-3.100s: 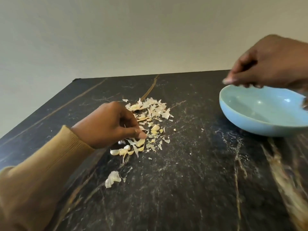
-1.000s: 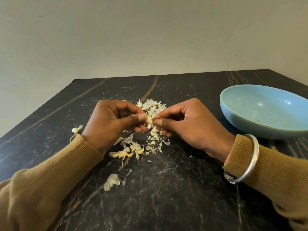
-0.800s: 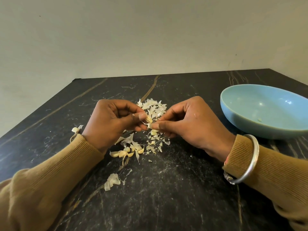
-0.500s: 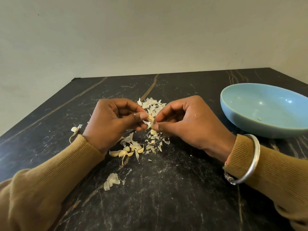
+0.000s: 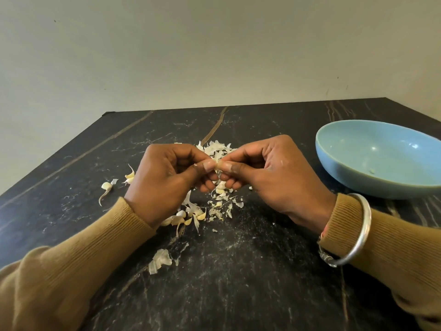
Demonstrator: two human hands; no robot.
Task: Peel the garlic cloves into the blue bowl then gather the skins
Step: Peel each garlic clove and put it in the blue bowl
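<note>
You are pinching one small pale garlic clove (image 5: 217,164) between both thumbs and forefingers, left hand (image 5: 167,180) and right hand (image 5: 269,177) curled tight, just above a heap of thin, papery, curled skins (image 5: 217,149) on the dark veined table (image 5: 238,283). One smooth round blue bowl (image 5: 358,180) is sitting to the right, apart from the heap; one metal bangle (image 5: 358,237) is circling your right wrist.
</note>
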